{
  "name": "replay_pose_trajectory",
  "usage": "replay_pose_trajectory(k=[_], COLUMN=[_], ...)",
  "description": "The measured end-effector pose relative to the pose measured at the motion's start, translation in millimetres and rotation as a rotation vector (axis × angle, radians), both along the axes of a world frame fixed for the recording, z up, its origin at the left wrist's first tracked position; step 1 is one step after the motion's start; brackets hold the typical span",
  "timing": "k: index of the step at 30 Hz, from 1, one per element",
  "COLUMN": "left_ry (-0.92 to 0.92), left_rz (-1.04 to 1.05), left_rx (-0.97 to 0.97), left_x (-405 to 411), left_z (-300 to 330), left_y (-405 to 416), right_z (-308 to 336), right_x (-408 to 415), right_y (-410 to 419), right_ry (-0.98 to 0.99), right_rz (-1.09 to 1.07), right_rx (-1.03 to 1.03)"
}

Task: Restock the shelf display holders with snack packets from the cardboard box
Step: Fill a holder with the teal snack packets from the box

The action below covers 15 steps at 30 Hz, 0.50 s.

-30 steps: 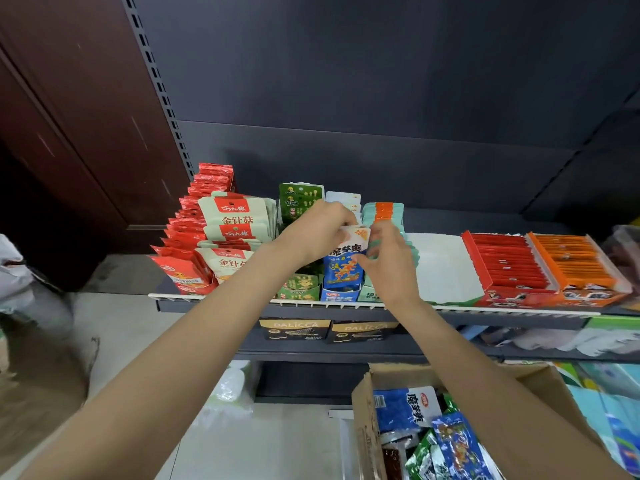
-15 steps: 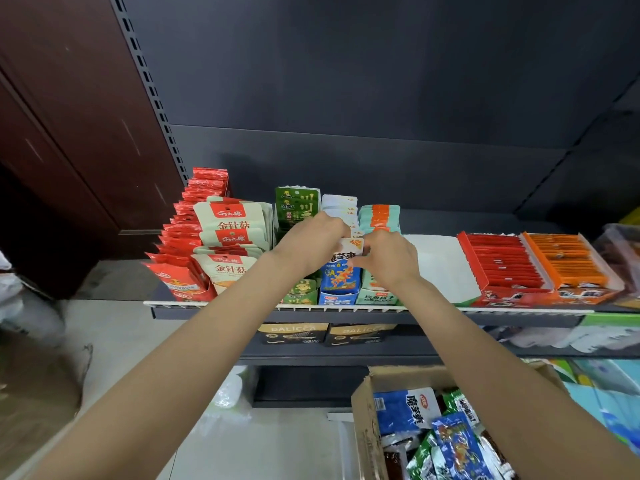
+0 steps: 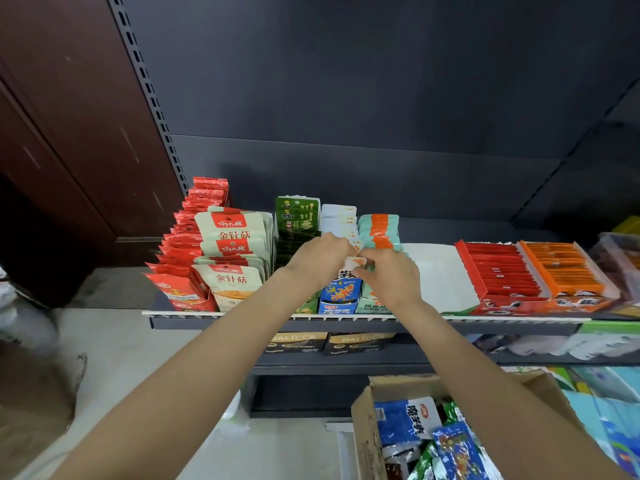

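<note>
Left hand (image 3: 320,259) and right hand (image 3: 389,280) pinch blue snack packet (image 3: 341,287) top in shelf holder; cardboard box (image 3: 363,427) below.

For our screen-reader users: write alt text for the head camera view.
Both hands, left hand and right hand, pinch a blue snack packet into the middle holder on a dark shelf lined with packet rows. An open cardboard box of packets sits below right.

Even, soft light from above — no harsh glare. Wide-angle bending at the edges; corners slightly blurred.
</note>
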<state>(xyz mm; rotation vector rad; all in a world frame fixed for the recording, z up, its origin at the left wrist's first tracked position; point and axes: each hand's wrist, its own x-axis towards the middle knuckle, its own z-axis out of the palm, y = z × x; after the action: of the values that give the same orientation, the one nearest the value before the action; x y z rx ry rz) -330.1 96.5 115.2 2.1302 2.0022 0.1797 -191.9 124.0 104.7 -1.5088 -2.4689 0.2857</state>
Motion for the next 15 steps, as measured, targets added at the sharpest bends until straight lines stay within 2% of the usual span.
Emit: replay_pose_trajectory(k=[3, 7, 11, 15], left_ry=[0.06, 0.069, 0.18, 0.255], left_rz=[-0.005, 0.075, 0.047, 0.104], left_rx=[-0.008, 0.102, 0.008, 0.023], left_x=[5.9, 2.1, 5.0, 11.3], left_z=[-5.2, 0.5, 2.9, -2.0], left_y=[-5.0, -9.0, -17.8, -21.8], right_z=[-7.7, -0.8, 0.9, 3.4], right_x=[-1.0, 6.4, 11.0, 2.2], right_y=[-2.7, 1.9, -0.7, -0.9], right_ry=[-0.091, 0.01, -0.078, -0.15], right_rz=[0.022, 0.022, 0.094, 0.122], right_rx=[0.03, 0.032, -0.008, 0.078])
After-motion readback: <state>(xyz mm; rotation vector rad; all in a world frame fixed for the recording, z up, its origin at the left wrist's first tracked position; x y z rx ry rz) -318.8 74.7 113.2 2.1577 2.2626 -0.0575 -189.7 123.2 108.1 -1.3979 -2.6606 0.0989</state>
